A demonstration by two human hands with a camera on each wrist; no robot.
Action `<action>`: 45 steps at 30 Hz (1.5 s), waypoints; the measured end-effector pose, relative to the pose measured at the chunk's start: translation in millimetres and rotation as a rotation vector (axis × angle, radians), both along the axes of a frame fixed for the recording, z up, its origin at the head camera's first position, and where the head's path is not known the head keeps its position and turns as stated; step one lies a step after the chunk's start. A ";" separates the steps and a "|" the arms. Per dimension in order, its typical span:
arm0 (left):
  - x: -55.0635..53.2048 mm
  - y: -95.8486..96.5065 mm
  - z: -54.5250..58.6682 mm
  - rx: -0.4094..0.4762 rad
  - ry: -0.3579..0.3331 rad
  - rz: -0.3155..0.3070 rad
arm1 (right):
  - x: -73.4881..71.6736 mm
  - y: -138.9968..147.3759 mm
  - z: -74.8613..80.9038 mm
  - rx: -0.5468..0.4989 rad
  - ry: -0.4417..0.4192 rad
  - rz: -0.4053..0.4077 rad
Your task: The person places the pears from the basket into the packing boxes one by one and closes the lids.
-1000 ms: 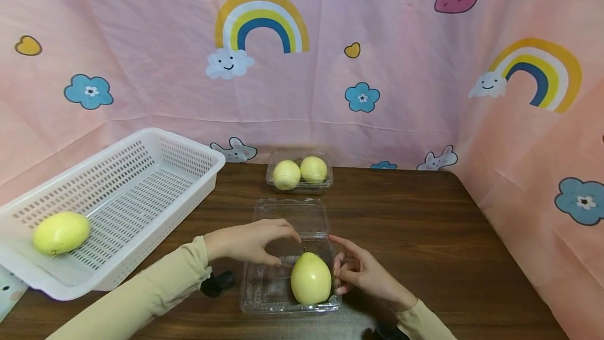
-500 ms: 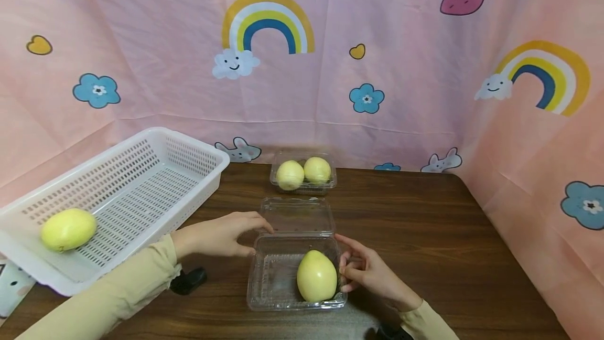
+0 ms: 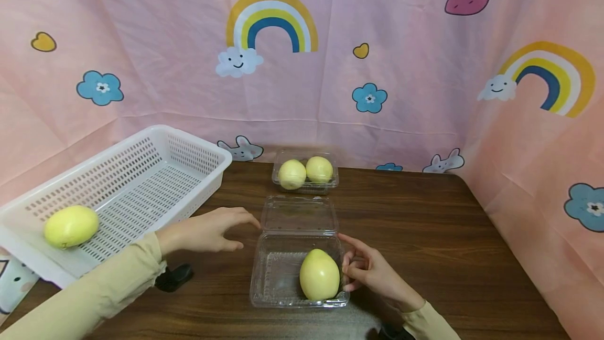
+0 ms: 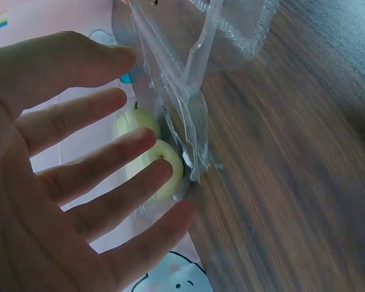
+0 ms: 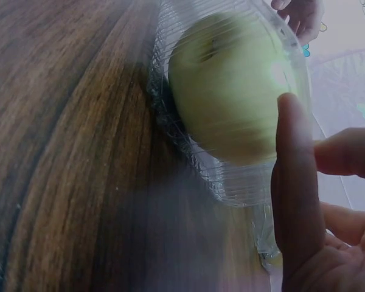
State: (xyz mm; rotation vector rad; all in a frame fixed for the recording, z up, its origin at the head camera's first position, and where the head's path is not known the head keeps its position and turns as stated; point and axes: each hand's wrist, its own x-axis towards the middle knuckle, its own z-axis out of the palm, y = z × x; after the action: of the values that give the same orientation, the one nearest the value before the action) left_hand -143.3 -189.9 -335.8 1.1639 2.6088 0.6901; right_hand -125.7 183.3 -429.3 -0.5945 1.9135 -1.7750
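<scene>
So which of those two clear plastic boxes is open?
The nearer box, between the left hand and the right hand, with one pear: its lid lies folded back. The far box, holding two pears, is closed.

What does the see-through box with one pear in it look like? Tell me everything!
The box looks like thin, shiny, clear plastic, with ridged walls. Its lid, joined at the far edge, is folded back, wide open. The box sits flat on the dark brown table. One yellow-green pear rests in its right half, stem toward the far side. The right hand seems to touch its right side; the left hand is beside its left, perhaps not touching.
</scene>
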 end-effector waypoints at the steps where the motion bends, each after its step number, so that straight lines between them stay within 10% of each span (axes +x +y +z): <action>1: 0.1 -1.3 0.4 0.004 0.003 0.003 | 0.0 0.1 0.1 -0.002 -0.002 0.001; 45: -15.6 -78.4 16.8 0.102 0.162 0.254 | 0.9 1.9 2.4 0.034 -0.001 -0.033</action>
State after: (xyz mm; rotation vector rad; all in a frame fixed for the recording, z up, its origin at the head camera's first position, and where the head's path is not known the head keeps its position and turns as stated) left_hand -158.9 -268.3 -319.0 0.9587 2.9233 0.8163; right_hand -124.9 185.3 -426.9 -0.5535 1.9596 -1.7591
